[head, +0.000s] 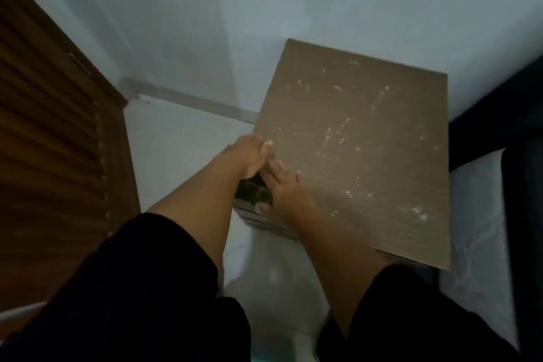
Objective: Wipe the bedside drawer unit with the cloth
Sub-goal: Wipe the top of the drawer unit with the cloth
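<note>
1. The bedside drawer unit (352,156) stands in the corner, its back to the pale wall (264,9), with the bed (484,200) just to its right. Its brown top is speckled with pale dusty marks, most of them toward the middle and right.
2. The cloth (254,192), dark green, lies on the near left corner of the top, at the edge. Starting a wipe from a corner seems the reason for that spot.
3. The left hand (249,157) reaches over the left edge of the unit, fingers curled down onto the cloth; its grip looks closed on the cloth, though blur makes this uncertain.
4. The right hand (286,191) lies flat on the top just beside the cloth, fingers spread, holding nothing. It is probably steadying the unit or flattening the cloth.
5. Most of the cloth is hidden under the hands. The drawer fronts are barely seen, only a sliver below the near edge. A slatted wooden door (53,126) fills the left side.
</note>
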`<move>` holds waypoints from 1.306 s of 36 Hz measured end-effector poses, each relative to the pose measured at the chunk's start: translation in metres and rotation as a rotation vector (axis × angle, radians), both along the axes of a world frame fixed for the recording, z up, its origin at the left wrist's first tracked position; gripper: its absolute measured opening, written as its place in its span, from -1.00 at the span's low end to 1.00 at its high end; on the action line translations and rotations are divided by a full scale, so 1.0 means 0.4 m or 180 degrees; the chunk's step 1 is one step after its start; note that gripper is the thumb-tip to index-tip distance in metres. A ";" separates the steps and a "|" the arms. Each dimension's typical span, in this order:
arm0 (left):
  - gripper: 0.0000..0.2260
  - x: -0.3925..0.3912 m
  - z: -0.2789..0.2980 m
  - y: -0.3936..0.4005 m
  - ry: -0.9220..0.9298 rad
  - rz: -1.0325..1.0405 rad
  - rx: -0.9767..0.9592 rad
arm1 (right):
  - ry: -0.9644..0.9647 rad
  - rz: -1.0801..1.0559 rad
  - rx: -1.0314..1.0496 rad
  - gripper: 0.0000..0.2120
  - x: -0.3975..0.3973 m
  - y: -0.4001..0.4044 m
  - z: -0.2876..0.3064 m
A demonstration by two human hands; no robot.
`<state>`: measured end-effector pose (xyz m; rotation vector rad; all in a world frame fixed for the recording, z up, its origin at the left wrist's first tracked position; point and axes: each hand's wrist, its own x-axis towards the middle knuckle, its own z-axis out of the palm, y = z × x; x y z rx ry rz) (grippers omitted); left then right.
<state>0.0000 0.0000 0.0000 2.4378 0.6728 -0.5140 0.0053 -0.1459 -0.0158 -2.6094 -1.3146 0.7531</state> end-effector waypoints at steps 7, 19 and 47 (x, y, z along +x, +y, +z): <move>-0.49 -0.002 -0.054 0.000 0.0178 0.0091 -0.0241 | -0.0295 0.0083 0.0400 -0.29 -0.029 0.005 -0.063; -0.38 0.060 -0.021 0.007 0.0332 0.0478 -0.0410 | 0.0139 -0.0069 0.0396 -0.49 0.026 0.028 -0.037; -0.22 0.462 -0.096 0.120 0.0369 -0.0009 0.0087 | 0.0196 -0.2044 0.1165 -0.55 0.661 0.304 0.084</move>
